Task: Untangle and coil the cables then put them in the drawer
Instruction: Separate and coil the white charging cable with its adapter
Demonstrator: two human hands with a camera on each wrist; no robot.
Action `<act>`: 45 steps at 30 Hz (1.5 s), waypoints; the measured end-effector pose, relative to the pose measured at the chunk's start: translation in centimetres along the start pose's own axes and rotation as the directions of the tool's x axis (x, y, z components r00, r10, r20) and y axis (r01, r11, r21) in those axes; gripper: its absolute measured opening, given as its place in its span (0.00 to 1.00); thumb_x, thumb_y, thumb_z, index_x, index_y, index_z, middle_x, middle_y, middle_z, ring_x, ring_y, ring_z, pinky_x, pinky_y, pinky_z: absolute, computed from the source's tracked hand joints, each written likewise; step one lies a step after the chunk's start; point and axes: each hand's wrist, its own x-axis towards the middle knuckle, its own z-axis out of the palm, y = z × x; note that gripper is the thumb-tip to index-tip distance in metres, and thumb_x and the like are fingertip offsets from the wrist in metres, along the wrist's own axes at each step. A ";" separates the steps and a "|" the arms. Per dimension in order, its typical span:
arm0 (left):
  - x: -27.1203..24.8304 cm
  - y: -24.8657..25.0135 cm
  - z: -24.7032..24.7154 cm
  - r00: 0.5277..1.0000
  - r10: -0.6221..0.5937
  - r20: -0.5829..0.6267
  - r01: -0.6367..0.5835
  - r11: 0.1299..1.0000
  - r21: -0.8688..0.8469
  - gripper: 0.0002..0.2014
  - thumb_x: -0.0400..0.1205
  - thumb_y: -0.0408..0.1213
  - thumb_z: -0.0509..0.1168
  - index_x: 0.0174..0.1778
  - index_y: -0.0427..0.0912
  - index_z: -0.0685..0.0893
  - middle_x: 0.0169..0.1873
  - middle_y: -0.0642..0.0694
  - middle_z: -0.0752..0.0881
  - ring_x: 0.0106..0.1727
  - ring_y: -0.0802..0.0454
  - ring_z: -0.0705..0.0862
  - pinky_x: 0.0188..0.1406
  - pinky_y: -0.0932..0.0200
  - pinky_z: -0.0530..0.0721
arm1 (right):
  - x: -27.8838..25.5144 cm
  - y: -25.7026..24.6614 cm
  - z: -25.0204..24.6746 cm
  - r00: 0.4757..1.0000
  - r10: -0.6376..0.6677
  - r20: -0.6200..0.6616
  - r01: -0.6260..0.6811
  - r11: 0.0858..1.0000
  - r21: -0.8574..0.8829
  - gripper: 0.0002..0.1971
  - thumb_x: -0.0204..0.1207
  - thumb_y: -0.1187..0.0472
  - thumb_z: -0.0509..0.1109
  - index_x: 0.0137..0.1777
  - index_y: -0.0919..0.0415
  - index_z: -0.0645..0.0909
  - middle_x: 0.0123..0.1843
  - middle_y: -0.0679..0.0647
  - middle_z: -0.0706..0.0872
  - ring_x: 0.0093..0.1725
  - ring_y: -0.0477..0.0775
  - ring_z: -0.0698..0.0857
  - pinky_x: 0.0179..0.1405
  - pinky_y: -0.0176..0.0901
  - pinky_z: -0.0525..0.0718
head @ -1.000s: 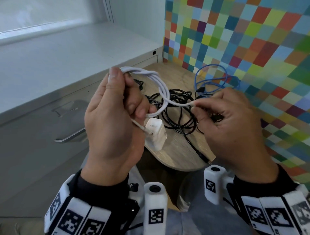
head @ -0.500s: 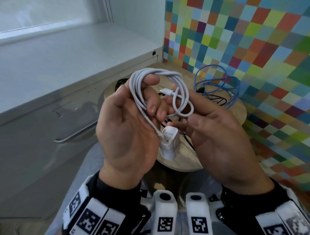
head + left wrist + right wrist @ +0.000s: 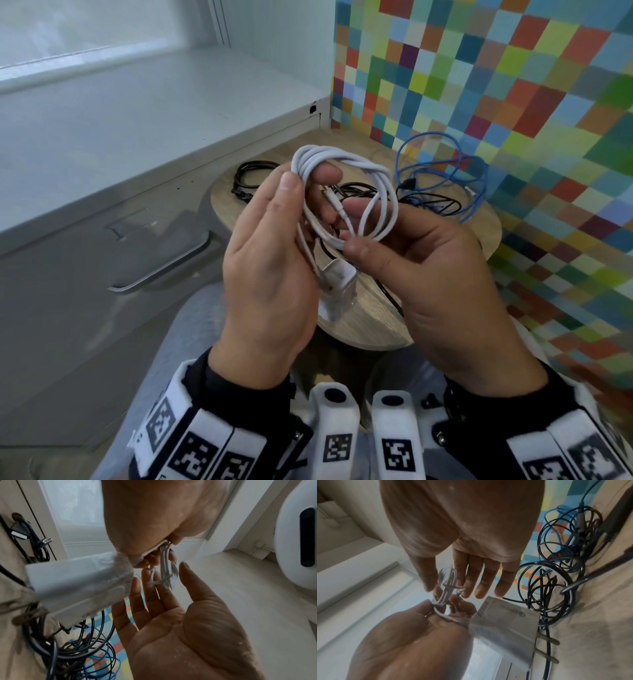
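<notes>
Pinching white coil point(image 3: 346, 192) at top between left thumb and fingers point(image 3: 327, 176); left hand point(image 3: 270, 267) gripping bundle, charger point(image 3: 337, 286) dangling below palm. Right fingers point(image 3: 359, 240) nipping free end, tucking it across loops; right hand point(image 3: 435, 274) otherwise loose. White cable nearly coiled, held above worktop point(image 3: 376, 322). Left to do, judging by scene: secure end, stow. Black cables point(image 3: 428, 202) and blue cable point(image 3: 442, 164) on worktop, tangled, untouched. Drawer point(image 3: 102, 260) closed.
</notes>
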 end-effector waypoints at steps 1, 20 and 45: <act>0.0 -0.1 0.0 1.000 -0.004 -0.012 0.004 1.000 0.022 0.16 0.89 0.39 0.54 0.53 0.34 0.85 0.47 0.29 0.86 0.50 0.30 0.88 0.58 0.33 0.87 | 0.0 0.1 0.0 1.000 0.001 0.014 0.000 1.000 -0.014 0.19 0.68 0.62 0.80 0.60 0.58 0.90 0.54 0.53 0.96 0.57 0.51 0.94 0.57 0.42 0.90; 0.7 -1.5 -0.4 0.999 -0.042 0.032 0.032 0.960 0.277 0.13 0.89 0.41 0.56 0.47 0.41 0.84 0.36 0.42 0.83 0.34 0.49 0.79 0.38 0.56 0.81 | 0.4 -0.2 -0.1 0.981 -0.081 -0.179 0.099 0.991 0.093 0.38 0.81 0.80 0.69 0.83 0.49 0.63 0.44 0.58 0.91 0.43 0.53 0.93 0.47 0.42 0.90; 0.3 -1.4 -0.2 0.991 0.049 0.122 -0.093 0.919 0.384 0.12 0.90 0.35 0.59 0.53 0.38 0.88 0.45 0.32 0.90 0.48 0.30 0.88 0.50 0.43 0.91 | 0.5 0.9 -1.6 0.908 -0.403 -0.116 0.304 0.823 -0.480 0.11 0.76 0.61 0.83 0.54 0.46 0.91 0.69 0.57 0.81 0.72 0.53 0.82 0.69 0.58 0.85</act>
